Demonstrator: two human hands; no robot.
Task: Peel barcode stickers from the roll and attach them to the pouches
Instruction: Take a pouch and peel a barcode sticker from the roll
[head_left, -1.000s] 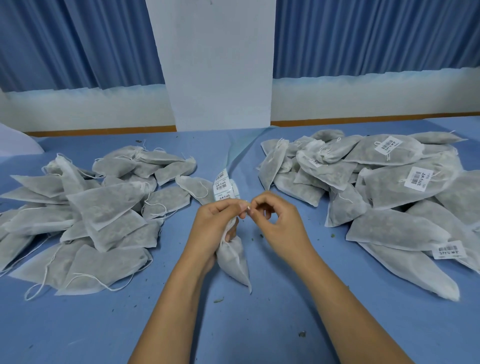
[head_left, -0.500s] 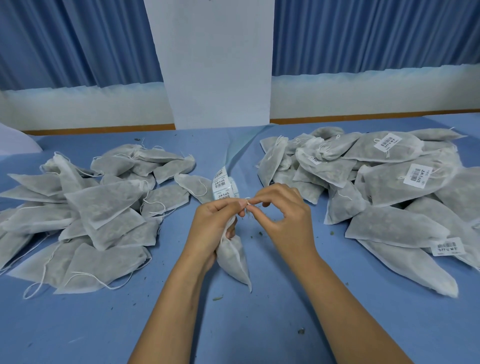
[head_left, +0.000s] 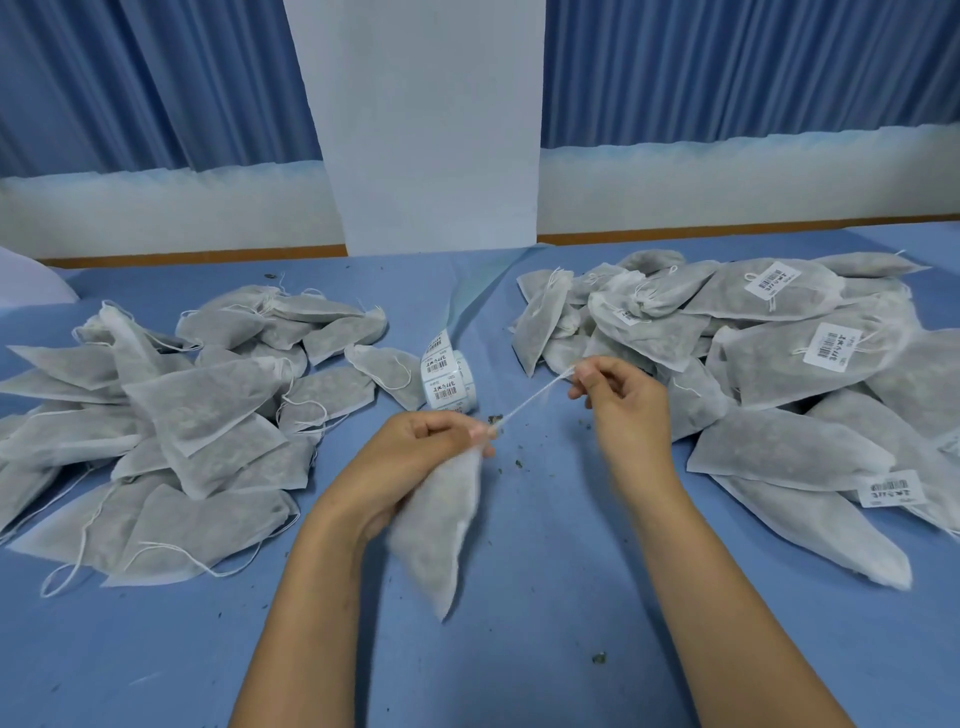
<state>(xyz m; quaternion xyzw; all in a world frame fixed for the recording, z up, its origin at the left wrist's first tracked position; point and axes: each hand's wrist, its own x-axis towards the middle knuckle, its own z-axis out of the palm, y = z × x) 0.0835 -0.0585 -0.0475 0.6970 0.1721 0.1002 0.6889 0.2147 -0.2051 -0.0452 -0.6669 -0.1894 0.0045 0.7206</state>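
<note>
You are holding one pouch (head_left: 441, 535) by its neck and keeping its drawstring (head_left: 535, 396) taut, just in front of the sticker roll (head_left: 449, 382).

Well left of the roll, a pile of unlabelled pouches (head_left: 197, 426) is lying on the blue counter (head_left: 519, 665). Just in front of the roll, your left hand (head_left: 410, 457) is closing its grip round the pouch's gathered neck, and the blurred body of the pouch is hanging down toward you. The roll is sitting on the counter between the two piles, with a strip of barcode stickers rising off it. The drawstring is running from your left grip up and to the right, passing just right of the roll, to your right hand (head_left: 623, 410), whose grip is pinching the string's far end. Right of the roll, a second pile of pouches (head_left: 779, 364) is lying, several of them showing barcode stickers.
</note>
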